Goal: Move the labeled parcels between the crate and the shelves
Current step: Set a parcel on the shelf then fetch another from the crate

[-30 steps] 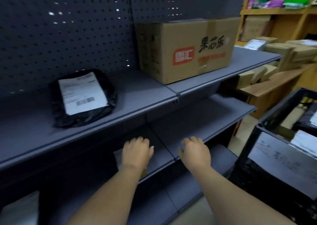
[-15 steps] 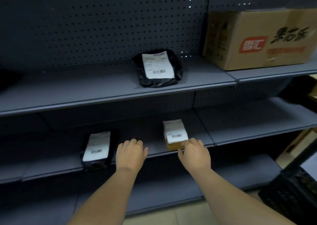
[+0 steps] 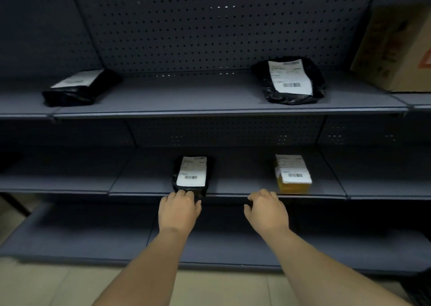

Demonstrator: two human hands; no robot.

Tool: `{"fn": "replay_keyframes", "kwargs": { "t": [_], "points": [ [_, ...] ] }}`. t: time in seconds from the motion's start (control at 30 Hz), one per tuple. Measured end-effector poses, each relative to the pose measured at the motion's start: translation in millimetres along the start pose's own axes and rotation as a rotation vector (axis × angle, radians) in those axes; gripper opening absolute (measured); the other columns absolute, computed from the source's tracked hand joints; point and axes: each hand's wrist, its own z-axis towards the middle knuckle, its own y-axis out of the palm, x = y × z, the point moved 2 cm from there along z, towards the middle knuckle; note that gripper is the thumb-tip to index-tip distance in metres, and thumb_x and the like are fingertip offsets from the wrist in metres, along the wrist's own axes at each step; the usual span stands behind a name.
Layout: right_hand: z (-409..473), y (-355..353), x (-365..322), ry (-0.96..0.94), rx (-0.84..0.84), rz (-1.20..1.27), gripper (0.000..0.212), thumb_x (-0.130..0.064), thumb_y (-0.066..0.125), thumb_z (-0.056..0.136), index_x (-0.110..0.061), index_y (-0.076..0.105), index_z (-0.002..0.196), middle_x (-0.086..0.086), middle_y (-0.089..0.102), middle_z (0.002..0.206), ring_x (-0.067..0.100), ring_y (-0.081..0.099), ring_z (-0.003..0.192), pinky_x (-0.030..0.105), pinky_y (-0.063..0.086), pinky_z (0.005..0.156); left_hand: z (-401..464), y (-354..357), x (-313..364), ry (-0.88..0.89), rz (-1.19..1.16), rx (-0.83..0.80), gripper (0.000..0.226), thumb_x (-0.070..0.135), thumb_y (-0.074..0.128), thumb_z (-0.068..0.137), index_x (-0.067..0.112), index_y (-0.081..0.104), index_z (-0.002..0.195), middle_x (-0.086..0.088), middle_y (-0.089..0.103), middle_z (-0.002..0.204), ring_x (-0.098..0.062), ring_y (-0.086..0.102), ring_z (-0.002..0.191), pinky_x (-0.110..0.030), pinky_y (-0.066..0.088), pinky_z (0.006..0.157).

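Shelves of grey metal fill the view, backed by perforated panels. On the middle shelf (image 3: 233, 184) a black parcel (image 3: 191, 176) with a white label lies at the front edge, and a yellow parcel (image 3: 293, 177) with two overlapping labels sits further right, also near the front edge. The left hand (image 3: 179, 211) reaches to the near end of the black parcel; its fingers curl down over the shelf lip and hide that end, so whether the grip has closed on the parcel or only touches it cannot be told. The right hand (image 3: 267, 212) hangs before the shelf edge between the two parcels, fingers loosely curled, holding nothing, apart from the yellow parcel.

On the top shelf (image 3: 186, 100) a flat black bag (image 3: 79, 88) lies at the left, its label seen edge-on and unreadable, and a crumpled black bag (image 3: 291, 80) with a label lies toward the right. A cardboard box (image 3: 396, 49) is cut off by the right border. Label print is too blurred to read. The bottom shelf (image 3: 81, 233) is in shadow. At the lower right corner a dark shape is too cropped to identify.
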Motion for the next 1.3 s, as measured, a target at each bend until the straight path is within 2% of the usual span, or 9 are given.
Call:
{"fn": "replay_keyframes", "kwargs": {
  "t": [0.23, 0.5, 0.8, 0.97, 1.1, 1.2, 1.3],
  "points": [
    [29, 36, -77, -0.003, -0.032, 0.019, 0.034, -0.037, 0.049, 0.093, -0.021, 0.059, 0.122, -0.001, 0.057, 0.122, 0.018, 0.048, 0.116, 0.030, 0.044, 0.092, 26, 10, -80, -0.023, -0.018, -0.016, 0.036, 0.045, 0.037, 0.096, 0.021, 0.060, 0.109, 0.002, 0.064, 0.105, -0.017, 0.059, 0.100, -0.031, 0.043, 0.085],
    [66, 74, -133, 0.076, 0.003, 0.021, 0.035, -0.035, 0.048, 0.093, -0.021, 0.058, 0.123, -0.001, 0.058, 0.120, 0.018, 0.049, 0.114, 0.029, 0.046, 0.086, 74, 31, -137, 0.028, -0.031, -0.036, 0.035, 0.045, 0.039, 0.095, 0.018, 0.060, 0.105, 0.000, 0.063, 0.103, -0.019, 0.058, 0.099, -0.031, 0.041, 0.083],
    [95, 94, -150, 0.202, 0.014, 0.045, 0.033, -0.032, 0.051, 0.092, -0.021, 0.060, 0.122, -0.001, 0.059, 0.117, 0.018, 0.049, 0.112, 0.030, 0.049, 0.081, 113, 55, -143, 0.130, -0.100, -0.044, 0.033, 0.044, 0.039, 0.096, 0.018, 0.059, 0.105, 0.000, 0.062, 0.103, -0.019, 0.057, 0.097, -0.031, 0.041, 0.082],
    [114, 105, -142, 0.288, -0.025, 0.107, 0.037, -0.032, 0.052, 0.092, -0.020, 0.056, 0.128, 0.001, 0.058, 0.122, 0.019, 0.047, 0.116, 0.031, 0.047, 0.084, 130, 73, -134, 0.090, -0.179, -0.109, 0.033, 0.044, 0.041, 0.095, 0.017, 0.059, 0.105, -0.001, 0.062, 0.103, -0.019, 0.058, 0.097, -0.030, 0.041, 0.081],
    [135, 120, -129, 0.426, -0.149, 0.304, 0.042, -0.029, 0.054, 0.092, -0.015, 0.050, 0.131, 0.008, 0.055, 0.126, 0.024, 0.051, 0.115, 0.029, 0.045, 0.085, 146, 91, -123, 0.020, -0.361, -0.236, 0.039, 0.042, 0.047, 0.094, 0.013, 0.056, 0.119, -0.006, 0.061, 0.114, -0.023, 0.057, 0.106, -0.032, 0.044, 0.085],
    [150, 133, -121, 0.557, -0.231, 0.490, 0.052, -0.030, 0.054, 0.092, -0.010, 0.041, 0.139, 0.010, 0.051, 0.133, 0.026, 0.053, 0.115, 0.024, 0.039, 0.079, 159, 107, -113, -0.149, -0.651, -0.376, 0.052, 0.038, 0.051, 0.094, 0.008, 0.045, 0.135, -0.013, 0.055, 0.130, -0.027, 0.052, 0.119, -0.031, 0.043, 0.091],
    [160, 147, -111, 0.710, -0.252, 0.695, 0.060, -0.033, 0.054, 0.092, -0.007, 0.035, 0.143, 0.012, 0.051, 0.136, 0.028, 0.051, 0.120, 0.027, 0.040, 0.084, 168, 122, -104, -0.325, -0.877, -0.494, 0.060, 0.042, 0.051, 0.093, 0.007, 0.040, 0.140, -0.013, 0.051, 0.138, -0.029, 0.049, 0.124, -0.029, 0.041, 0.092]
  ]
}}
